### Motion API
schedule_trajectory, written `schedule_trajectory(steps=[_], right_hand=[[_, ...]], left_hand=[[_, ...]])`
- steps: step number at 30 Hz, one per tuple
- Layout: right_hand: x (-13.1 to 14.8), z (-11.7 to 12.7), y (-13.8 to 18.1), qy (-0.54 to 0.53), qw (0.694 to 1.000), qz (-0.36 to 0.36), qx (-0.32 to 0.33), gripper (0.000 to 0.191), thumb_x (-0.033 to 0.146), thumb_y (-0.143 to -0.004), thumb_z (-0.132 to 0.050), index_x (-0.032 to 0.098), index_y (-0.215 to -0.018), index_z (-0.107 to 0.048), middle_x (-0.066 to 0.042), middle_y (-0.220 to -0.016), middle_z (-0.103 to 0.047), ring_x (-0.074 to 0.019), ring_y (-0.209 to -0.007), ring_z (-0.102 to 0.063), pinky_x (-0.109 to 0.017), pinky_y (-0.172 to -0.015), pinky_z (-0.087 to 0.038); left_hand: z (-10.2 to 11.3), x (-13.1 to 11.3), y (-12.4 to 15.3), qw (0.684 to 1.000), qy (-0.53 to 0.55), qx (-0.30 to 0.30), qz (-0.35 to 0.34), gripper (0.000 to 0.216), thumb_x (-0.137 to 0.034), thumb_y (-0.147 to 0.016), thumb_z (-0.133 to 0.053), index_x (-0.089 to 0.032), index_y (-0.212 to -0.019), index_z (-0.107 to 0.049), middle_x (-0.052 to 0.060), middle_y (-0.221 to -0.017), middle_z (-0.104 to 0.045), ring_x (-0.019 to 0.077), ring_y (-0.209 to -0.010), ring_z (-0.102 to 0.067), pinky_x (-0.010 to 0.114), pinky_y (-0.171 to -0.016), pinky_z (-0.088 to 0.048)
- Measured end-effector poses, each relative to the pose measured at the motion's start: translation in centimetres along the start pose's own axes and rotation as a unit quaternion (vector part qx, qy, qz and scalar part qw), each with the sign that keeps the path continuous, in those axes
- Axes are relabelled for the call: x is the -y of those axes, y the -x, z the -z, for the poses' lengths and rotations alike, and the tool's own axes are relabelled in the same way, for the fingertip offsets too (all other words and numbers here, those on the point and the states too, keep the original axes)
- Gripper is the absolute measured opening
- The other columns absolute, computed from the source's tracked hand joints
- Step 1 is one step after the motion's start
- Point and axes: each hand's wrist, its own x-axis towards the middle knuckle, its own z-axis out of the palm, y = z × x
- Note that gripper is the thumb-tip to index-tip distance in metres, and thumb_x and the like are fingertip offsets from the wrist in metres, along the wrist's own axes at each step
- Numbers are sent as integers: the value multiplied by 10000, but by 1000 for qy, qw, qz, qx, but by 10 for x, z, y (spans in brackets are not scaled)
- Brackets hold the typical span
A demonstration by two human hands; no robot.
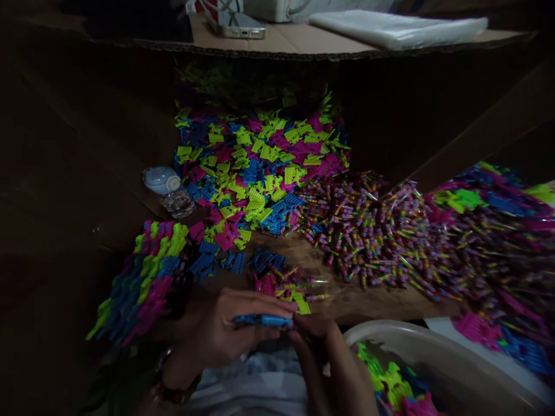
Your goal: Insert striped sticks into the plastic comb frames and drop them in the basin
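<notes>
My left hand [223, 332], with a bracelet at the wrist, is closed round a small blue plastic piece [262, 319] seen edge-on. The thumb and fingers of my right hand [336, 358] are pinched together at the right end of that piece. Whatever sits between those right fingertips is too dark to make out. Just beyond my hands lie a few thin sticks with colourful wrappers [299, 280] and a yellow-green piece [302, 301]. Several loose blue comb-like pieces [234, 261] rest on the wooden board a little farther off.
A large heap of pink, blue and yellow-green plastic pieces [260, 156] fills the back. Right of it spreads a pile of wrapped sticks [381, 231]. Stacked pieces [143, 277] stand at left near a clear bottle [177, 202]. A pale basin [381, 327] holds pieces at lower right. Above runs a cardboard shelf [286, 43].
</notes>
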Motion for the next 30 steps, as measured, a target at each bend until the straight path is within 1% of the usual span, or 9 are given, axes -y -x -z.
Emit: schedule_trajectory(steps=[4, 8, 12, 16, 18, 20, 22, 26, 30], right_hand=[[-5, 20, -13, -127, 980, -46, 145, 39, 225, -873, -538, 218, -901, -566, -26, -800, -665, -138, -712, -642, -182, -617, -501], [-15, 20, -25, -275, 922, -160, 220, 126, 325, -859, -569, 201, -832, -564, -14, -784, -648, -137, -731, -610, -211, -641, -490], [-23, 15, -30, -300, 911, -199, 199, 184, 367, -813, -624, 190, -793, -578, -9, -763, -642, -135, -711, -601, -217, -627, -484], [-18, 16, -23, -201, 955, -141, 166, 121, 310, -834, -601, 189, -836, -608, -31, -784, -668, -153, -732, -635, -223, -644, -494], [-13, 16, -17, -141, 975, -99, 136, 87, 263, -852, -574, 194, -888, -612, -43, -812, -686, -155, -730, -652, -216, -643, -497], [-6, 17, -12, -104, 987, -72, 104, 91, 232, -857, -560, 199, -928, -607, -50, -831, -696, -151, -704, -658, -207, -628, -499], [-2, 19, -11, -97, 988, -67, 100, 100, 223, -861, -551, 198, -943, -602, -48, -836, -702, -144, -682, -657, -198, -616, -499], [-1, 24, -19, -146, 964, -123, 183, 114, 277, -865, -551, 189, -842, -620, -23, -749, -691, -142, -674, -654, -188, -589, -499], [-3, 25, -23, -134, 967, -139, 164, 129, 293, -855, -563, 182, -863, -627, -37, -769, -687, -159, -710, -652, -216, -621, -503]], left_hand=[[5, 5, 5, 987, 65, 37, 139, 195, -259, -733, -708, -213, -920, -745, 82, -1053, -710, 155, -656, -677, 166, -445, -489], [2, 12, 6, 964, 137, 10, 227, 292, -314, -684, -737, -188, -947, -738, 90, -1010, -711, 110, -548, -599, 155, -388, -455], [-5, 15, 6, 953, 149, -45, 259, 402, -338, -696, -723, -171, -1060, -693, 88, -940, -712, 136, -612, -609, 174, -424, -485], [-9, 15, 5, 965, 108, -72, 228, 360, -318, -713, -713, -182, -1046, -698, 78, -958, -714, 187, -779, -650, 216, -576, -539], [-8, 14, 5, 975, 89, -69, 190, 282, -270, -714, -716, -200, -987, -720, 67, -1022, -708, 207, -932, -638, 238, -737, -536], [-6, 13, 5, 982, 82, -53, 163, 237, -229, -709, -718, -211, -945, -733, 61, -1063, -702, 210, -996, -623, 238, -791, -519], [-4, 13, 5, 982, 91, -34, 162, 223, -221, -700, -721, -206, -921, -739, 73, -1081, -698, 207, -936, -645, 225, -708, -533], [-3, 12, 7, 965, 150, -15, 215, 255, -265, -661, -741, -168, -897, -740, 109, -1099, -686, 194, -740, -666, 205, -503, -516], [-9, 9, 6, 953, 169, -35, 247, 282, -278, -668, -735, -153, -921, -731, 114, -1078, -685, 188, -747, -651, 197, -500, -518]])
